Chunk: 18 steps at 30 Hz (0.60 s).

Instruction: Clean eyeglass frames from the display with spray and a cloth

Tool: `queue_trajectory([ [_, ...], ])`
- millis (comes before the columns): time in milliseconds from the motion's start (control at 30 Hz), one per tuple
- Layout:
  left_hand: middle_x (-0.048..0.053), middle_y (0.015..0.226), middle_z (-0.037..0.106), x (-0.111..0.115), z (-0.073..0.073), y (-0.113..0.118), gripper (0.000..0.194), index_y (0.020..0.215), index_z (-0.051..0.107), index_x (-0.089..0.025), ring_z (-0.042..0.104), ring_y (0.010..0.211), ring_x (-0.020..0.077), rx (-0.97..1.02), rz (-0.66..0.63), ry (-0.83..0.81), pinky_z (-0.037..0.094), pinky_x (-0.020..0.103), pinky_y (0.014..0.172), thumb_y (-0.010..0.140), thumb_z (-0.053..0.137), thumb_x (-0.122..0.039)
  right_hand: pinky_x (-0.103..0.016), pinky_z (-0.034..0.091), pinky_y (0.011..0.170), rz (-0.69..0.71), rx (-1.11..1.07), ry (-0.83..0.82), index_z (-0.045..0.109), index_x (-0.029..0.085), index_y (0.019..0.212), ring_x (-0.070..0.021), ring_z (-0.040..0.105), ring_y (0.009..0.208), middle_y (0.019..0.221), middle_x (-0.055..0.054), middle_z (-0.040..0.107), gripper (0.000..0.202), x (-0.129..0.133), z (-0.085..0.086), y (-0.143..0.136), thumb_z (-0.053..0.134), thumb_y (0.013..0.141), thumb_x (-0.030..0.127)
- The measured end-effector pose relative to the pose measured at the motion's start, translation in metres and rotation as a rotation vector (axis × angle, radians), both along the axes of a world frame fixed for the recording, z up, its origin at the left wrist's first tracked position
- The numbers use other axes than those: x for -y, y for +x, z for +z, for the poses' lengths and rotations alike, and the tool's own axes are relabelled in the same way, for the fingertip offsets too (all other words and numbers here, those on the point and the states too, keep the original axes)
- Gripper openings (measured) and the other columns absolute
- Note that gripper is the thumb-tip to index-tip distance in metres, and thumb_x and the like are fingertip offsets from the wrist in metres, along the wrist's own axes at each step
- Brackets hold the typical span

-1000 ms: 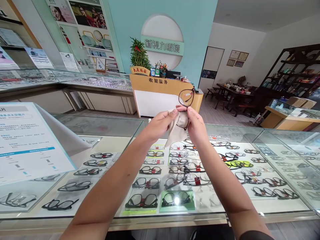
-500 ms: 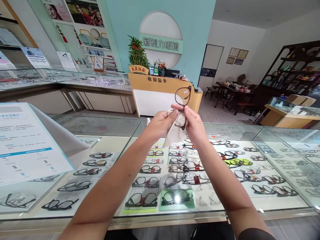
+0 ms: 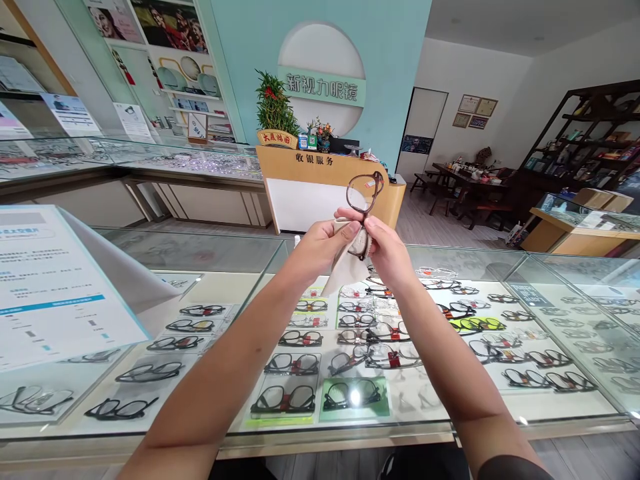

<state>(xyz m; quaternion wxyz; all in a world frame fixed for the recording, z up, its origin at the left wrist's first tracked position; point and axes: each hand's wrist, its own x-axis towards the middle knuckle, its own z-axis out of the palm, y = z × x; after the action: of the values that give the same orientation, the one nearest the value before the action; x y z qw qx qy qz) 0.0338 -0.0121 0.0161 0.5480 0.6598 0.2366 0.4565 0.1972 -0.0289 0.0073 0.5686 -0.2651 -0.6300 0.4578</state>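
Observation:
A pair of dark-rimmed eyeglasses [image 3: 363,215] is held up on end between both hands, over the glass counter. One lens points upward, with a small red-and-white sticker on it. My left hand [image 3: 327,245] is closed on a pale cleaning cloth [image 3: 345,272], its thumb pressing the cloth against the lower lens. The cloth's loose end hangs below the fingers. My right hand [image 3: 389,248] pinches the eyeglasses near the bridge and lower rim. Part of the lower lens is hidden by the cloth and fingers.
Beneath my arms is a glass display counter [image 3: 350,430] with rows of eyeglasses inside. A printed sign [image 3: 65,287] stands on it at the left. A small white bottle tip [image 3: 297,241] shows behind my left hand. Farther back is a wooden cashier desk [image 3: 325,175].
The eyeglasses have turned slightly in my hands, so the upper lens faces me more and sits a little further left. The cloth has shifted slightly left.

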Motion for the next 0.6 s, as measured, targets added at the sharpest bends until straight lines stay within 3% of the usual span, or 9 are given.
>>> queue_trajectory([
  [133,0.007,0.081,0.075,0.0035,0.0045,-0.0018,0.056,0.081,0.077,-0.015,0.062,0.066,0.0164,-0.020,-0.052,0.042,0.047,0.028,0.061,0.086,0.083,-0.070,-0.034,0.045,0.067,-0.020,0.048,0.005,0.081,0.028,0.136,-0.0169,0.048,0.072,0.120,-0.004,0.076,0.049,0.0000,0.0002,0.0026,0.059,0.103,0.058],
  [333,0.003,0.073,0.066,0.0051,0.0033,-0.0018,0.047,0.078,0.073,-0.016,0.054,0.059,0.0135,-0.059,-0.044,0.040,0.038,0.027,0.055,0.084,0.089,-0.060,-0.034,0.048,0.068,-0.023,0.031,0.002,0.080,0.028,0.138,-0.0174,0.054,0.075,0.127,-0.004,0.078,0.053,-0.0002,-0.0002,0.0014,0.061,0.102,0.061],
  [467,0.002,0.078,0.070,0.0047,0.0017,0.0007,0.042,0.084,0.073,-0.017,0.060,0.067,0.0139,0.022,-0.041,0.006,0.044,0.025,0.061,0.077,0.098,-0.049,-0.033,0.050,0.071,0.018,-0.049,-0.021,0.080,0.030,0.137,-0.0202,0.065,0.089,0.140,-0.003,0.077,0.050,-0.0002,0.0010,-0.0003,0.061,0.102,0.060],
  [600,0.004,0.087,0.076,0.0036,0.0013,0.0026,0.043,0.096,0.074,-0.017,0.068,0.078,0.0170,0.055,-0.048,0.040,0.052,0.027,0.073,0.077,0.098,-0.047,-0.032,0.051,0.068,0.043,-0.109,-0.049,0.081,0.031,0.135,-0.0186,0.065,0.088,0.141,-0.002,0.078,0.046,0.0023,0.0040,0.0000,0.061,0.103,0.057],
])
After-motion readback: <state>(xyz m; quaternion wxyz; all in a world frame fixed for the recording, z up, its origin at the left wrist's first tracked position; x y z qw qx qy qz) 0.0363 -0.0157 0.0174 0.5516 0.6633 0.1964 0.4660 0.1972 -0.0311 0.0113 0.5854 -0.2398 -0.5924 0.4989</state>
